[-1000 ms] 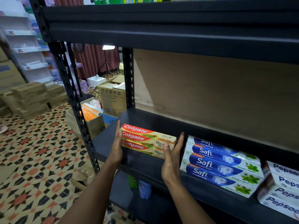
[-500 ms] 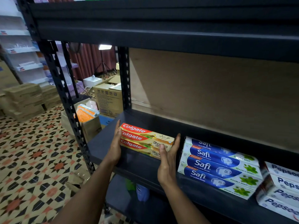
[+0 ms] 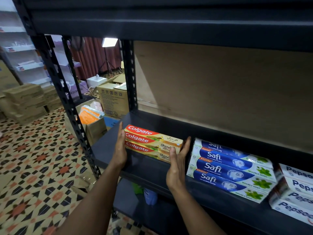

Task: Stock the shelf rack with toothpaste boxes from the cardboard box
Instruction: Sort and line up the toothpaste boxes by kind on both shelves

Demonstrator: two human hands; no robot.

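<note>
The left fingers [image 3: 121, 134] are straight and lie flat against the left end of the Colgate boxes [image 3: 152, 142]. The right fingers [image 3: 187, 145] are straight too, laid along the right end, with the thumb resting on the front face. Neither the left hand [image 3: 120, 154] nor the right hand [image 3: 177, 168] curls round anything; the two flat palms press the stack between them.

The stack is three boxes, just below the middle of the frame, lying on the shelf [image 3: 106, 148] of the black rack [image 3: 67, 106], set back from its front edge. Just right of the right hand lie the Safi boxes [image 3: 227, 168], close to the Colgate stack but apart from it. The Pepsodent boxes [image 3: 296, 192] sit at the right edge, touching the Safi boxes.

Behind the shelf stands a brown board [image 3: 220, 90]. Left of the rack, on the patterned floor [image 3: 33, 158], an open carton [image 3: 94, 131] holds orange packs. A lamp [image 3: 109, 42] glows at upper middle.
</note>
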